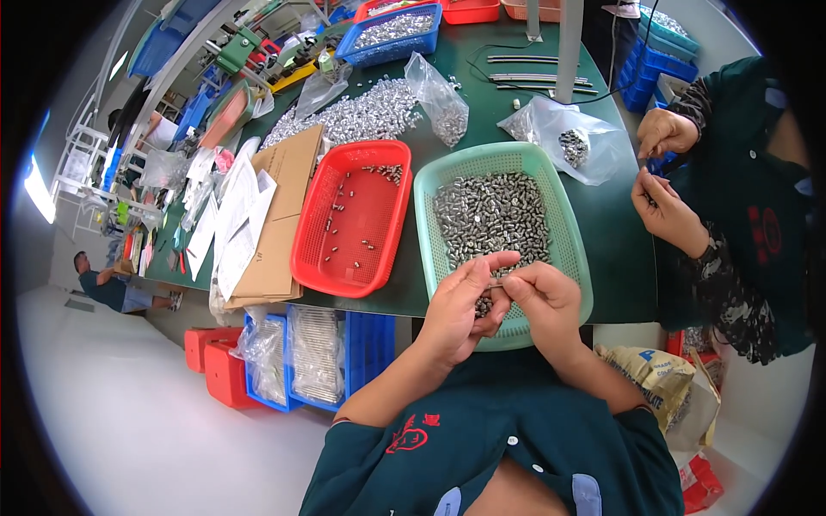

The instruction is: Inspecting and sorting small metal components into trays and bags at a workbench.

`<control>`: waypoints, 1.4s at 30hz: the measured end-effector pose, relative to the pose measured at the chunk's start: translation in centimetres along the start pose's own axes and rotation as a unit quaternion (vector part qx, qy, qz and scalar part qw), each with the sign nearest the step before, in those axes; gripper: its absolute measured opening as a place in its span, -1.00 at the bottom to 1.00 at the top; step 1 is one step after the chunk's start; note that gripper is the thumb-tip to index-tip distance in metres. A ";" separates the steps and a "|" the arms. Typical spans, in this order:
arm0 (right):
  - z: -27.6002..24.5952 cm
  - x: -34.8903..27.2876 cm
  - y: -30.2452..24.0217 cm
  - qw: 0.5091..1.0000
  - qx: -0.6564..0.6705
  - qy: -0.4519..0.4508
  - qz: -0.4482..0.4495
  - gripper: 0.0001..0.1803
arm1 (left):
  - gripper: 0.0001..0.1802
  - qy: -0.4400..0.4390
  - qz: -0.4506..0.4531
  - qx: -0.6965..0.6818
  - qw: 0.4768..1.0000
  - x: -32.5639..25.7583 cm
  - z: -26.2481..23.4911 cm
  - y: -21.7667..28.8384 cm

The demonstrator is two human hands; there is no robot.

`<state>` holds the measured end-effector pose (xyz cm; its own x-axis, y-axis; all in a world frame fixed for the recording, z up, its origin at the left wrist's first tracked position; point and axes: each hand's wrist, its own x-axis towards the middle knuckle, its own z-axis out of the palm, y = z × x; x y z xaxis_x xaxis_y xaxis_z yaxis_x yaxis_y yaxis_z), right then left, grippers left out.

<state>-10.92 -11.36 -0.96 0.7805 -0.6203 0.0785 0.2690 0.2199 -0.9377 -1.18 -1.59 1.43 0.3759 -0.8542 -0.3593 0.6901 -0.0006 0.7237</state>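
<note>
Both my hands meet over the near edge of a light green mesh basket (571,225), which holds a heap of small metal cylindrical parts (490,215). My left hand (460,305) is cupped, with several of these dark metal parts (483,306) between its curled fingers and palm. The thumb and forefinger of my right hand (548,301) pinch a thin metal piece (496,285) against the left fingers; its exact kind is too small to make out. Left of the basket lies a red basket (307,249) with a few similar parts scattered inside.
A co-worker's hands (667,185) handle something small at the right. Cardboard (274,232) and papers lie left of the red basket. Beyond are a pile of silvery parts (366,112), plastic bags (440,99), a blue basket (389,39) and a metal post (568,52). Blue crates (370,344) stand below the table.
</note>
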 end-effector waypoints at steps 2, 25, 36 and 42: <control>-0.6 0.4 -0.3 0.992 -0.108 -0.028 -0.060 -0.91 | -0.49 -0.003 0.001 0.013 1.000 0.0 0.1 0.1; -1.2 1.1 -1.7 0.948 -0.273 0.008 -0.166 -0.92 | -0.32 -0.040 -0.117 -0.009 0.992 0.4 -1.3 -0.4; -1.3 1.9 -2.9 0.865 -0.403 -0.095 -0.285 -0.90 | -0.37 -0.017 -0.090 0.057 0.994 0.1 -1.4 -0.3; -0.7 1.4 -1.3 0.892 -0.318 -0.017 -0.321 -0.91 | -0.35 0.011 -0.102 0.032 0.994 0.3 -0.5 0.2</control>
<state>-10.56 -13.04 0.12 0.5996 -0.4392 0.6691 0.3014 -0.6505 -0.6971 -0.68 -1.59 1.17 0.2458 -0.8218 -0.5141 0.7127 -0.2062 0.6704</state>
